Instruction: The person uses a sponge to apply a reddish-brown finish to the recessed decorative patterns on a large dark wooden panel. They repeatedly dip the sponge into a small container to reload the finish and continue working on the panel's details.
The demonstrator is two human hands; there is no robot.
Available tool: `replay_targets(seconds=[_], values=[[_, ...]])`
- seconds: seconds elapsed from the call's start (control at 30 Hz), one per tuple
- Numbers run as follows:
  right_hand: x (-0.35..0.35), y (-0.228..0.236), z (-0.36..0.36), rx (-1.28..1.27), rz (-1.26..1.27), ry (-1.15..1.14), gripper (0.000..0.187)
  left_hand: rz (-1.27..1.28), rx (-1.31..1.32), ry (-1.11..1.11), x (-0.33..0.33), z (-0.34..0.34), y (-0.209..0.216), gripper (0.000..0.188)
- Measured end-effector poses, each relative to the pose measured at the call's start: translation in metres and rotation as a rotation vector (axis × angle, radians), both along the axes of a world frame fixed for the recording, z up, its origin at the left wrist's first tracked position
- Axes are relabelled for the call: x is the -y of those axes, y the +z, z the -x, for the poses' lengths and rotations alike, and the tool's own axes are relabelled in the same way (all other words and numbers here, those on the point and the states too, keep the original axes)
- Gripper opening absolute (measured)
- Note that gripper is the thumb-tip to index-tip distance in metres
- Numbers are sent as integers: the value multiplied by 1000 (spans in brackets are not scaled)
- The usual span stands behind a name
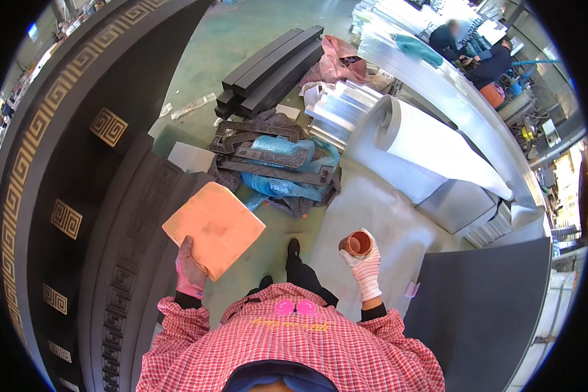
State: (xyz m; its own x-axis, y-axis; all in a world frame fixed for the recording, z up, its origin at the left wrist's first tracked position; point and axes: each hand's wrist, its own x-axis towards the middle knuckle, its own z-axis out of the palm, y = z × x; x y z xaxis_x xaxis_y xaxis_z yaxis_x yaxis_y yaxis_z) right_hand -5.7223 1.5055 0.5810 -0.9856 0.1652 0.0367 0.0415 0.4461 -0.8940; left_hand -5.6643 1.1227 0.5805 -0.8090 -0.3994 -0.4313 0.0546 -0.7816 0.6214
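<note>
My left hand [190, 269], pink-stained or in a pink partial glove, is closed on the near corner of a square orange slab [213, 228]. The thumb lies over its top face, which has a few smudges; I cannot tell what it is made of. A white glove with red stripes covers my right hand [364, 268], which is wrapped round a reddish-brown cup [356, 244]. The cup's mouth tips up toward me, and its inside looks dark. Beside my left arm stands a dark panel [143, 215] with raised key-pattern trim.
Gold key squares [66, 219] mark the big dark curved panel at left. Ahead lie dark beams [271, 68] and patterned dark strips [274, 171] on blue wrap. A white sheet roll [437, 140] and dark board [480, 313] are at right. Two people [490, 65] sit far right.
</note>
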Motion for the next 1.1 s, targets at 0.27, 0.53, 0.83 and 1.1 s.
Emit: replay_targets(seconds=[0.27,0.53,0.83,1.1], values=[[10,3,173,-47,102,189,69,-19,15,138,-3,83,-6,44],[25,5,305,-87,63,256,72,3,107,238,4,159,-12,45],[55,2,390,1,107,146,72,4,96,109,48,288,-24,49],[93,40,457,-82,19,80,66,28,93,-38,85,372,8,50]])
